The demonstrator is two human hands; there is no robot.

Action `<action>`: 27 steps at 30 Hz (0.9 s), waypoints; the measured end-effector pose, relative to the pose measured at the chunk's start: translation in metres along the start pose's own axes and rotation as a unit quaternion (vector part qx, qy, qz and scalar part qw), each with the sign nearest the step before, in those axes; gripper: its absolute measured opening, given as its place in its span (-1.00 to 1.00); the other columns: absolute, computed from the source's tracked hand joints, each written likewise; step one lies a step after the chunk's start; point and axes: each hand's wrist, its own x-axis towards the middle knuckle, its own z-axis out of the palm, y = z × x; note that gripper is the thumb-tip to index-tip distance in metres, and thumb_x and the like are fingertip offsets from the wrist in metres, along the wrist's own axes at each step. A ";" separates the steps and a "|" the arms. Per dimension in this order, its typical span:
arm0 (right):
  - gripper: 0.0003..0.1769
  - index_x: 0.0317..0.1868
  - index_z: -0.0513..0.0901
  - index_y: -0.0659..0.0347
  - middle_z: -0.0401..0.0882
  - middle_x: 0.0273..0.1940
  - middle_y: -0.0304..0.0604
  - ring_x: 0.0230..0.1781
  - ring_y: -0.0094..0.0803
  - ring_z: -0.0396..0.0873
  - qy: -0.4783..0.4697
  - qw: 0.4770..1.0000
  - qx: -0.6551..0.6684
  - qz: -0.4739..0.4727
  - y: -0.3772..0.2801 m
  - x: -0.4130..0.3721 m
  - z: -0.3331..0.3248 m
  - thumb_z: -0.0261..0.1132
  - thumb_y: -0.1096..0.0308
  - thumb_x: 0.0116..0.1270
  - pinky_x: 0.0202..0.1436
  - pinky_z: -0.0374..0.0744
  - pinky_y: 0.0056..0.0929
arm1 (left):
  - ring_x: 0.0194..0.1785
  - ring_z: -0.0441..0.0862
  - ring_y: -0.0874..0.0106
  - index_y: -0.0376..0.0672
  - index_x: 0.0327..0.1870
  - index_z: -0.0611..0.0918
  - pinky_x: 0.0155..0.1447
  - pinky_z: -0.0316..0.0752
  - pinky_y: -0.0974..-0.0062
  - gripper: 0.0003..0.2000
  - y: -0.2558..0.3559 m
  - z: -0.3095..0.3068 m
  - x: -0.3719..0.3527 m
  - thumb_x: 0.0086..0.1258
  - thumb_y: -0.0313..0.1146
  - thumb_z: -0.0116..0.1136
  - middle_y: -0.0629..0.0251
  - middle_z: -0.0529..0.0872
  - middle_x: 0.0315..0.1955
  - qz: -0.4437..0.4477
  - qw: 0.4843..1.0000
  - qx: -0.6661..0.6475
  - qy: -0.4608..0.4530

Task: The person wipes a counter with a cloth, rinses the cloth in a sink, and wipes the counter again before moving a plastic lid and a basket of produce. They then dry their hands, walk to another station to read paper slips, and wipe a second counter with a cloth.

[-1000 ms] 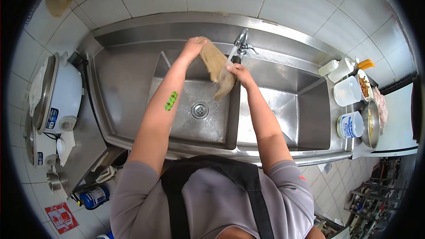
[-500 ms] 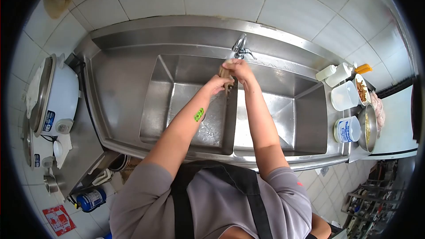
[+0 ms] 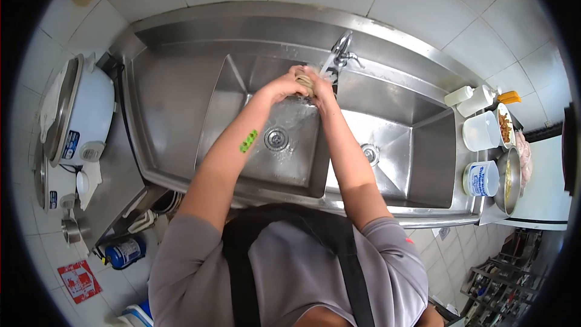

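My left hand point(image 3: 284, 86) and my right hand point(image 3: 319, 86) are pressed together over the left basin of a steel double sink point(image 3: 181, 103). Both squeeze a bunched-up brown cloth point(image 3: 305, 82), of which only a small part shows between the fingers. Water runs from the tap point(image 3: 342, 48) onto the cloth and my hands. The drain point(image 3: 276, 138) of the left basin lies below my hands.
A white rice cooker point(image 3: 82, 115) stands on the counter at the left. At the right are white bottles point(image 3: 472, 98), a white tub point(image 3: 482, 131), a lidded container point(image 3: 481, 178) and a metal bowl point(image 3: 511, 181). A blue canister point(image 3: 124, 251) sits on the floor.
The cloth hung spread between my two hands under the tap a second ago. My hands then came together and bunched it up. Now they squeeze it in the water stream.
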 end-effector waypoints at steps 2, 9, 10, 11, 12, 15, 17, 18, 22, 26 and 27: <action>-0.74 -0.21 0.55 0.25 0.60 -0.32 -0.12 -0.34 -0.31 0.59 -0.008 0.998 -0.060 0.024 -0.008 -0.017 0.017 0.30 0.30 0.13 -0.31 0.54 -0.38 | -0.03 0.49 0.38 -0.15 0.12 0.35 0.00 0.44 0.37 -0.40 -0.001 -0.012 -0.019 -0.03 -0.49 0.31 0.25 0.49 -0.08 -0.053 0.985 -0.043 -0.157; -0.83 -0.34 0.43 0.20 0.44 -0.21 -0.18 -0.31 -0.56 0.40 -0.339 0.921 -0.174 -0.080 -0.034 -0.044 0.059 0.15 0.57 0.01 -0.24 0.42 -0.57 | 0.06 0.49 0.36 -0.15 0.12 0.35 -0.02 0.51 0.33 -0.42 -0.016 -0.022 -0.067 0.06 -0.38 0.35 0.28 0.52 -0.04 -0.020 0.985 -0.115 -0.128; -0.83 -0.34 0.43 0.20 0.44 -0.21 -0.18 -0.31 -0.56 0.40 -0.342 0.920 -0.174 -0.081 -0.038 -0.048 0.066 0.15 0.57 0.01 -0.24 0.42 -0.57 | 0.03 0.51 0.35 -0.16 0.11 0.36 -0.03 0.52 0.34 -0.44 -0.013 -0.019 -0.072 0.07 -0.37 0.33 0.27 0.53 -0.05 0.002 0.978 -0.163 -0.133; -0.82 -0.28 0.43 0.21 0.45 -0.21 -0.16 -0.33 -0.53 0.41 -0.359 0.927 -0.103 -0.034 -0.044 -0.050 0.072 0.16 0.57 0.05 -0.24 0.44 -0.56 | 0.01 0.53 0.35 -0.17 0.10 0.37 -0.04 0.53 0.35 -0.46 -0.010 -0.017 -0.078 0.09 -0.36 0.32 0.26 0.54 -0.07 0.025 0.968 -0.210 -0.137; -0.80 -0.23 0.42 0.22 0.46 -0.20 -0.13 -0.35 -0.51 0.42 -0.372 0.928 -0.031 0.016 -0.049 -0.054 0.078 0.16 0.56 0.10 -0.24 0.46 -0.55 | 0.01 0.53 0.35 -0.17 0.10 0.37 -0.04 0.53 0.35 -0.46 -0.008 -0.015 -0.085 0.09 -0.36 0.32 0.26 0.54 -0.07 0.027 0.968 -0.211 -0.134; -0.79 -0.10 0.44 0.27 0.47 -0.23 -0.13 -0.41 -0.54 0.40 -0.408 0.911 -0.019 0.050 -0.049 -0.052 0.085 0.14 0.44 0.25 -0.30 0.47 -0.59 | -0.18 0.59 0.43 -0.20 0.04 0.43 -0.20 0.55 0.50 -0.58 -0.004 -0.009 -0.098 0.16 -0.36 0.26 0.17 0.56 -0.07 0.017 0.959 -0.245 -0.145; -0.77 -0.14 0.49 0.32 0.46 -0.40 -0.23 -0.56 -0.64 0.30 -0.397 0.911 -0.071 0.080 -0.047 -0.051 0.091 0.10 0.30 0.34 -0.47 0.37 -0.66 | -0.49 0.48 0.66 -0.19 -0.03 0.48 -0.50 0.35 0.76 -0.65 -0.009 -0.009 -0.097 0.18 -0.33 0.25 0.31 0.59 -0.30 -0.033 0.970 -0.207 -0.122; -0.77 -0.14 0.49 0.32 0.46 -0.40 -0.23 -0.56 -0.64 0.30 -0.399 0.910 -0.071 0.083 -0.047 -0.049 0.093 0.10 0.30 0.34 -0.47 0.37 -0.66 | -0.49 0.48 0.66 -0.19 -0.03 0.48 -0.50 0.35 0.76 -0.65 -0.008 -0.009 -0.098 0.18 -0.33 0.25 0.31 0.59 -0.30 -0.032 0.970 -0.209 -0.120; -0.71 -0.35 0.54 0.24 0.32 -0.64 -0.41 -0.69 -0.68 0.18 -0.371 0.886 -0.260 0.093 -0.040 -0.052 0.108 0.15 0.15 0.32 -0.62 0.19 -0.66 | -0.73 0.09 0.79 -0.04 -0.43 0.49 -0.69 -0.07 0.76 -0.87 -0.013 -0.003 -0.105 0.22 -0.28 0.19 0.59 0.30 -0.67 -0.089 0.986 -0.125 -0.060; -0.64 -0.51 0.49 0.21 0.26 -0.70 -0.41 -0.68 -0.68 0.17 -0.283 0.904 -0.303 0.101 -0.015 -0.052 0.118 0.18 0.09 0.29 -0.63 0.19 -0.63 | -0.80 0.08 0.73 -0.09 -0.39 0.51 -0.71 -0.08 0.71 -0.84 -0.028 0.000 -0.104 0.22 -0.22 0.13 0.58 0.25 -0.79 -0.080 0.996 -0.038 0.007; -0.64 -0.52 0.48 0.21 0.27 -0.69 -0.40 -0.68 -0.66 0.18 -0.239 0.908 -0.339 0.063 0.001 -0.046 0.115 0.18 0.10 0.29 -0.63 0.20 -0.62 | -0.79 0.14 0.71 -0.09 -0.37 0.52 -0.71 -0.04 0.69 -0.86 -0.032 0.007 -0.107 0.21 -0.24 0.13 0.54 0.30 -0.77 -0.017 0.995 0.018 0.097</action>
